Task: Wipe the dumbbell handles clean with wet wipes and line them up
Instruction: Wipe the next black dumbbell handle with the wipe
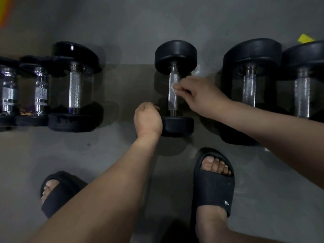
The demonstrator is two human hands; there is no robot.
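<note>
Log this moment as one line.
step: wiping | right hand: pinches wipe against middle dumbbell handle | left hand: grips its near end

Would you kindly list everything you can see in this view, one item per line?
Left dumbbells: three, black heads with chrome handles, side by side on the left.
Middle dumbbell: one, black, centre of the floor.
Right dumbbells: two, black, on the right.
Wet wipe: one, white, against the middle dumbbell's handle.
Yellow object: one, top right, unidentifiable.
Floor: one, grey, underneath everything.
Slippers: two, black, on the feet.
Left hand: grips the middle dumbbell's near head.
Right hand: pinches the wet wipe.
</note>
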